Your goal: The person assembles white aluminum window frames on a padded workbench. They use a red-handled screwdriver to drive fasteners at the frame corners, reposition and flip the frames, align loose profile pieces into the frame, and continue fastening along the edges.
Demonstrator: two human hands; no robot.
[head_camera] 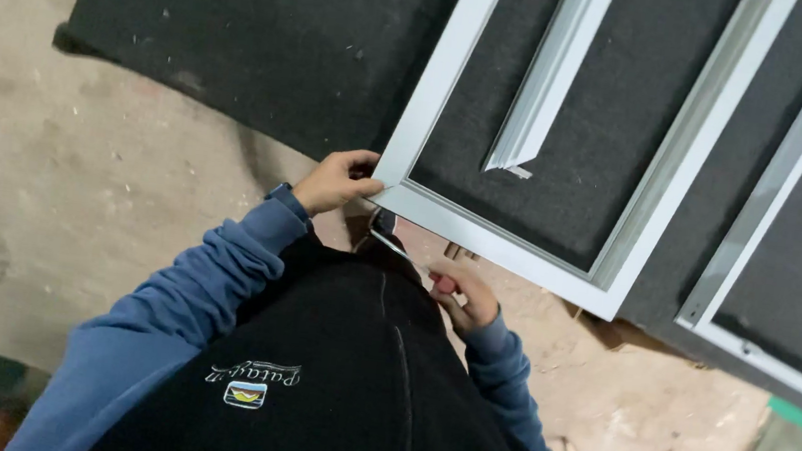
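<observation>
The near-left corner of the white aluminium frame (573,124) is gripped by the left hand (334,181), fingers closed on it. A slim metal tool (403,252) is held in the right hand's (463,298) closed fingers, just near of the black-covered table (272,30).

Dusty tan concrete floor (54,176) under a workbench topped with dark felt (272,30), dim light.

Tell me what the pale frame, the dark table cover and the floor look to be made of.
Frame, gripped at its corner by the left hand: probably painted or coated aluminium, judging by its thin, straight, stepped profiles and smooth, pale sheen. Table cover: seemingly felt or carpet, matte black, fuzzy, speckled with light debris. Floor: apparently bare concrete, rough, stained, dusty beige.
</observation>
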